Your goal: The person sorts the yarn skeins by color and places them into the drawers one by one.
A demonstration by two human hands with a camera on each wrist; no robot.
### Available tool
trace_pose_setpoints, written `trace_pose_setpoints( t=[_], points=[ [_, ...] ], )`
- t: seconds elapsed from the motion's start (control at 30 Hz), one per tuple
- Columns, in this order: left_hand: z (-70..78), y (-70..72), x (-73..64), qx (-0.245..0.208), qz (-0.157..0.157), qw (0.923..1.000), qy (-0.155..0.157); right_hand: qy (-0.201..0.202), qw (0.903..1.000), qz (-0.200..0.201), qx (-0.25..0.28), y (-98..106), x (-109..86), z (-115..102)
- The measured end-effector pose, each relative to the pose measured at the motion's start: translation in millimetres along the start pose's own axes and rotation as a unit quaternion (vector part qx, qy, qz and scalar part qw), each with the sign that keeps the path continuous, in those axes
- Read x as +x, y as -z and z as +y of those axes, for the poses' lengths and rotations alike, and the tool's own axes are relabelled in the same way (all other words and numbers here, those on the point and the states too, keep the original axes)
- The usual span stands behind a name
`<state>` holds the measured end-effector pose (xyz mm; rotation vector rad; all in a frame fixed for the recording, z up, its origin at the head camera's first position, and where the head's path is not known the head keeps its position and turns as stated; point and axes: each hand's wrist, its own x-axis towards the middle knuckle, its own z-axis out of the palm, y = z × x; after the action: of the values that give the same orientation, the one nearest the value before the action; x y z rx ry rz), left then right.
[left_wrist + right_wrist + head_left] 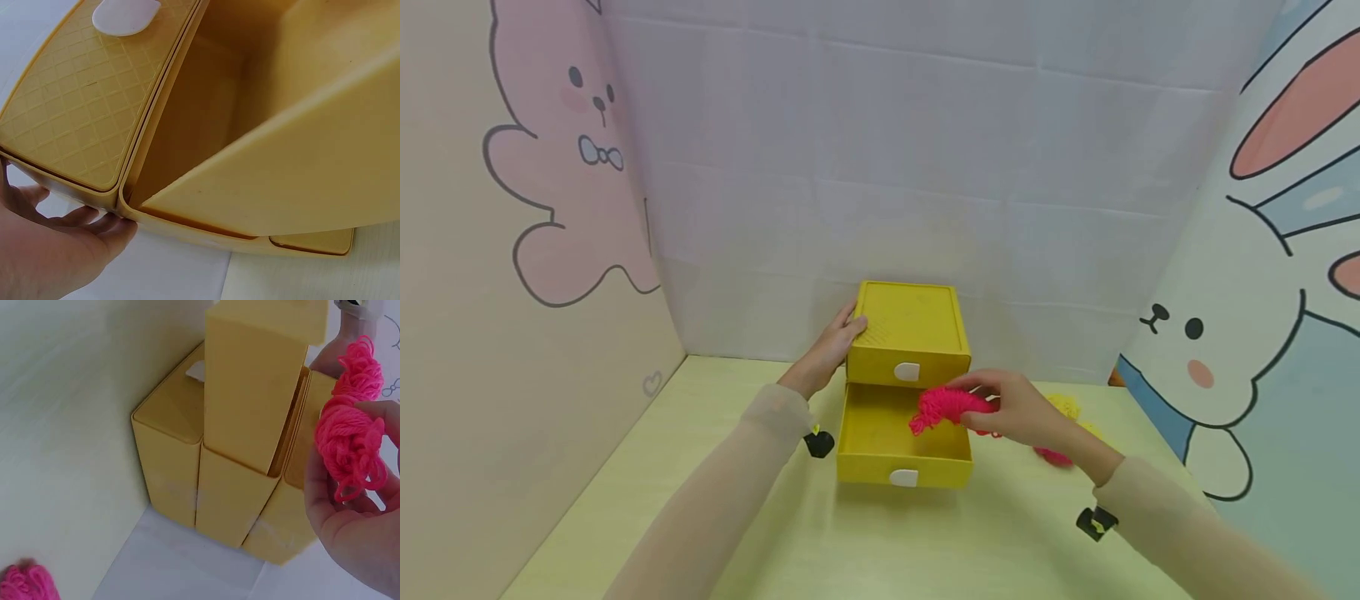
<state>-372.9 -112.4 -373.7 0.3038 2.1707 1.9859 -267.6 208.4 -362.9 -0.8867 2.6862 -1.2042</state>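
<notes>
A yellow drawer unit [914,321] stands on the table against the back wall, its middle drawer [904,468] pulled out. Inside, the part of that drawer I see is bare. My left hand [829,352] rests along the unit's left side near the top, and the left wrist view shows its fingertips [119,234] touching the side wall. In my right hand [1011,408] is a bright pink skein of yarn [951,406], pinched between thumb and fingers. It hangs over the right part of the open drawer; loose loops stick out at its ends.
Right of the unit, partly behind my right forearm, lie yellow yarn [1063,405] and another pink skein [1054,457]. White tabs [907,372] mark the drawer fronts. Printed side walls with cartoon animals flank the pale table [820,550].
</notes>
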Motion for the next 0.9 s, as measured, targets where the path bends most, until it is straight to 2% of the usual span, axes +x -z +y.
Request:
trace_pose_setpoints(
  t=[0.27,0.6,0.77,0.9],
  points=[
    [0.7,-0.5,-0.9,-0.002,0.004,1.0000,-0.003,0.022,0.9979,-0.003,-0.060,-36.0,21.1,-14.3],
    [1.8,-0.7,-2.9,-0.001,0.005,1.0000,0.001,0.066,0.9941,0.001,-0.086,-71.4,45.4,-15.0],
    [2.1,-1.6,-3.7,-0.005,0.004,1.0000,-0.002,0.064,0.9939,-0.010,-0.088,-82.2,52.5,-18.5],
    [2.2,-1.1,-3.5,-0.007,0.005,1.0000,-0.003,0.048,0.9945,-0.027,-0.089,-88.8,55.9,-20.3]
  ],
)
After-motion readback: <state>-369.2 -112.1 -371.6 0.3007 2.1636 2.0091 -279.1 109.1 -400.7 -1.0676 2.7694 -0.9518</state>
